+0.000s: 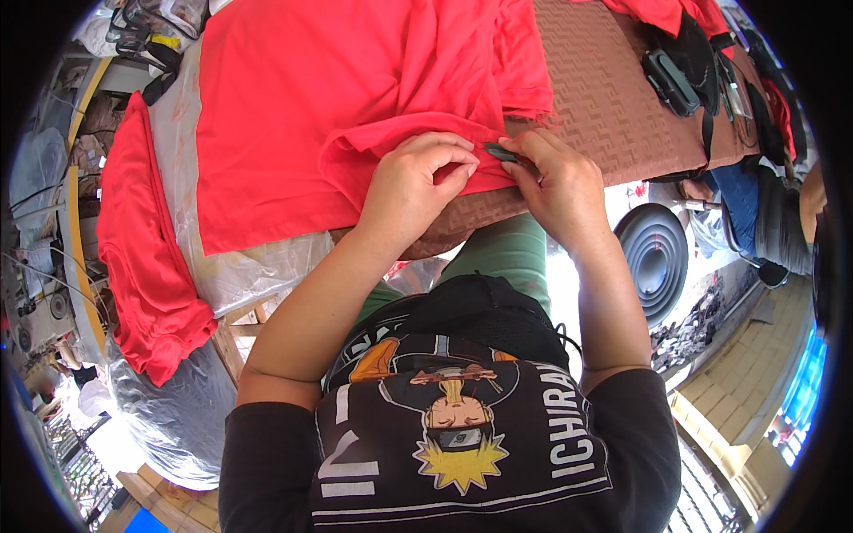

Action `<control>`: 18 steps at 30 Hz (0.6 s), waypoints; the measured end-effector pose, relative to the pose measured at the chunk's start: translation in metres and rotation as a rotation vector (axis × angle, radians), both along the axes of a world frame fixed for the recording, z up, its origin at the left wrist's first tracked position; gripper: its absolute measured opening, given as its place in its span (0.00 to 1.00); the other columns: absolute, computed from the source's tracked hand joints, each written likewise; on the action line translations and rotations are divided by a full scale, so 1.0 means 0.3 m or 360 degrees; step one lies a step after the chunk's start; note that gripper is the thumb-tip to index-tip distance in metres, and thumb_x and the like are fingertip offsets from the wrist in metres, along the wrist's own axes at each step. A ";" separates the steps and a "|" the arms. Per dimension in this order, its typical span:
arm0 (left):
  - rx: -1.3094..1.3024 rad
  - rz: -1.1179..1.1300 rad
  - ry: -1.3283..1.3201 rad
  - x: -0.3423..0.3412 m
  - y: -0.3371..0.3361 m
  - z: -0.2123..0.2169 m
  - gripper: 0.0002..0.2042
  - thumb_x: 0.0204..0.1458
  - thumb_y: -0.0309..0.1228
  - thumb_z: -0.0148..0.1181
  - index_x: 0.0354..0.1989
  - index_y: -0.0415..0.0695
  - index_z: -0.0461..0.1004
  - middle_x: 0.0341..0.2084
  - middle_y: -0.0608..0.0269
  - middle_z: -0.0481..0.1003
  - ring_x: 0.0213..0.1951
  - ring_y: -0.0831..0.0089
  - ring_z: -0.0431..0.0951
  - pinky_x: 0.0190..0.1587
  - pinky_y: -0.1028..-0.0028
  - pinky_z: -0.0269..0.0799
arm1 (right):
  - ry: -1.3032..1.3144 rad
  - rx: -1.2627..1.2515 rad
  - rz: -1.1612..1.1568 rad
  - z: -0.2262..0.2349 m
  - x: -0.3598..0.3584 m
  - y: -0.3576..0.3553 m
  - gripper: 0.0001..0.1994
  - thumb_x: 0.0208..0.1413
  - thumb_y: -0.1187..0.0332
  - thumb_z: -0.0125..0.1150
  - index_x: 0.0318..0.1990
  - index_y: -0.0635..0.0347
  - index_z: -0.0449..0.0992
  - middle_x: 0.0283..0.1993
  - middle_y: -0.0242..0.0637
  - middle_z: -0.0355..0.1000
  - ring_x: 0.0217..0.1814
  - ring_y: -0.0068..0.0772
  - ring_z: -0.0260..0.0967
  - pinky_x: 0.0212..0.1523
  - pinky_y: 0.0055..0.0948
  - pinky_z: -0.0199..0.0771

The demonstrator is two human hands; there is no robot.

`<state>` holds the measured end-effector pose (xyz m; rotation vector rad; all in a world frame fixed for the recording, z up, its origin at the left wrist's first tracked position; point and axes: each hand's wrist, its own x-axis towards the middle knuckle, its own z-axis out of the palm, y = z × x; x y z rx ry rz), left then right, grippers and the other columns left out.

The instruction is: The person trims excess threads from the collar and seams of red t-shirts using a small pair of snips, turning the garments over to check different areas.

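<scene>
L hand [419, 176] pinches red cloth [342, 111]; R hand [563, 184] grips dk tool [503, 154], mostly hidden.

A brown-covered table [613, 98] bears spread red fabric [293, 107], with clear plastic sheeting [258, 271] under its left side and a dark case [671, 83] toward the right.

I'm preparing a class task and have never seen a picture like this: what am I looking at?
No robot here, just a person's bare hands. The one picture comes from a wide fisheye camera on the person's head, looking down, so straight edges bend. A brown patterned cover lies beneath red cloth; a dark case sits farther right. The right hand holds a small dark tool. The left hand is at the cloth; whether it pinches it is hard to tell.
</scene>
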<state>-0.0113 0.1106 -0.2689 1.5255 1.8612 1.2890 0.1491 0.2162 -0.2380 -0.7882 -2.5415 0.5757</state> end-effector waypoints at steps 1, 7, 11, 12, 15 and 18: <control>0.0007 -0.0002 0.0009 0.000 0.001 -0.001 0.05 0.47 0.23 0.64 0.33 0.38 0.79 0.36 0.61 0.79 0.39 0.73 0.80 0.43 0.76 0.74 | -0.0008 0.0022 0.0006 0.000 0.000 0.000 0.07 0.48 0.70 0.63 0.36 0.55 0.76 0.33 0.35 0.73 0.34 0.43 0.73 0.32 0.39 0.73; 0.0003 0.0000 0.0017 0.000 0.000 0.003 0.05 0.47 0.23 0.64 0.33 0.38 0.79 0.36 0.61 0.79 0.38 0.73 0.80 0.43 0.76 0.74 | -0.0057 0.0124 0.0046 0.008 -0.003 -0.004 0.07 0.47 0.71 0.62 0.36 0.54 0.76 0.33 0.35 0.73 0.34 0.41 0.73 0.32 0.39 0.74; 0.0004 -0.0003 0.0030 -0.001 0.001 0.003 0.05 0.47 0.24 0.64 0.33 0.39 0.79 0.36 0.61 0.79 0.38 0.73 0.80 0.43 0.76 0.74 | -0.0048 0.0132 0.0078 0.008 -0.004 0.000 0.08 0.47 0.71 0.63 0.36 0.54 0.76 0.33 0.34 0.72 0.35 0.41 0.73 0.32 0.38 0.74; 0.0003 -0.0002 0.0035 -0.001 0.001 0.002 0.05 0.47 0.24 0.64 0.33 0.39 0.79 0.36 0.61 0.79 0.38 0.73 0.80 0.43 0.76 0.74 | -0.0045 0.0133 0.0087 0.007 -0.004 0.001 0.08 0.47 0.71 0.63 0.36 0.54 0.76 0.33 0.34 0.72 0.35 0.41 0.73 0.32 0.38 0.74; 0.0000 -0.0002 0.0042 -0.001 0.000 -0.001 0.05 0.47 0.24 0.64 0.33 0.39 0.79 0.36 0.61 0.79 0.38 0.73 0.80 0.43 0.76 0.74 | -0.0034 0.0119 0.0084 0.004 -0.006 0.002 0.08 0.46 0.71 0.63 0.36 0.54 0.76 0.33 0.34 0.73 0.35 0.41 0.74 0.32 0.38 0.74; -0.0002 -0.0003 0.0027 0.000 0.000 0.002 0.05 0.47 0.24 0.64 0.34 0.39 0.79 0.37 0.61 0.79 0.38 0.72 0.80 0.43 0.76 0.74 | -0.0031 0.0108 0.0059 0.005 -0.004 0.002 0.08 0.47 0.71 0.63 0.36 0.54 0.75 0.34 0.34 0.73 0.35 0.42 0.74 0.32 0.38 0.74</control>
